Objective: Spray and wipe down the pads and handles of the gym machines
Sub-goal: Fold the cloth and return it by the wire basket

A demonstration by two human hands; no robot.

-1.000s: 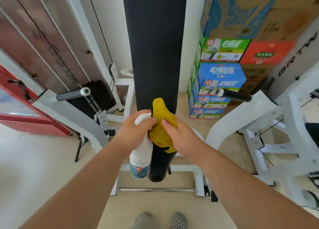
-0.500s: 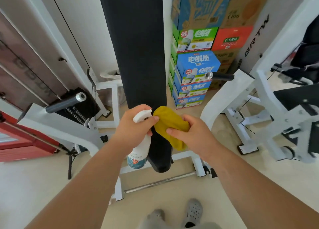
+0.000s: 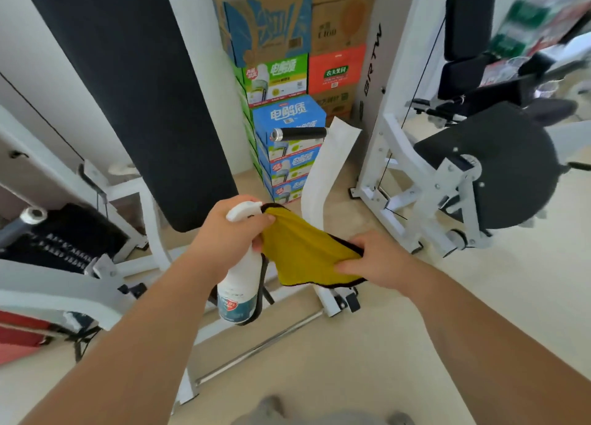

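Observation:
My left hand [image 3: 224, 236] grips the neck of a white spray bottle [image 3: 240, 284] that hangs down from it, and its fingers also pinch one corner of a yellow cloth [image 3: 303, 255] with a black edge. My right hand [image 3: 377, 261] holds the cloth's other side, so the cloth is stretched between both hands. A long black back pad [image 3: 137, 98] rises at the upper left, clear of the cloth. A black handle [image 3: 300, 134] with a metal end sticks out from a white arm [image 3: 326, 165] beyond my hands. Another handle [image 3: 19, 223] shows at the left edge.
Stacked cardboard boxes [image 3: 281, 82] stand against the wall behind the machine. A second white-framed machine [image 3: 447, 175] with black pads stands to the right. A black weight stack [image 3: 60, 242] is at the left. Beige floor lies to the right of my arms, my shoes [image 3: 271, 408] below.
The view has swung right and the pad now sits further left. Both hands have come away from the pad, and the bunched cloth is now spread out between them.

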